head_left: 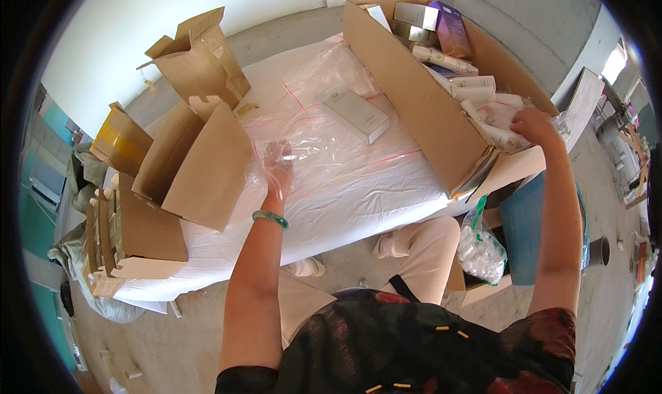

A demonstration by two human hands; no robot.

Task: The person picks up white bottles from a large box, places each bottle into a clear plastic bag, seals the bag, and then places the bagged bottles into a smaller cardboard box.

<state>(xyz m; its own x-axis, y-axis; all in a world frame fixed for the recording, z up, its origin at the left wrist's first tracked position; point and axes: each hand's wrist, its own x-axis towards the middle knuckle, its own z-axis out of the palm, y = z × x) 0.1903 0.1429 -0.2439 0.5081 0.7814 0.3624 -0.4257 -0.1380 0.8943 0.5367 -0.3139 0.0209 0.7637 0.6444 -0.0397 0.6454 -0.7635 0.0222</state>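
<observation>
My left hand (279,165), a green bangle on its wrist, is closed on a clear zip bag (314,148) over the covered table; the film partly veils its fingers. Just beyond the bag lies a pale, flat carton (357,115) on more clear bags with red seal strips. To the right, my right hand (534,125) reaches over the side of a long cardboard box (407,84). Its fingers are curled down among plastic-wrapped white tubes (474,87), and what they grip is hidden.
Several open cardboard boxes (207,166) stand along the table's left side. The long box also contains a purple carton (452,28) and silvery cartons (416,15). Below it, by my knee, are a bag of white items (483,253) and a blue container (522,232).
</observation>
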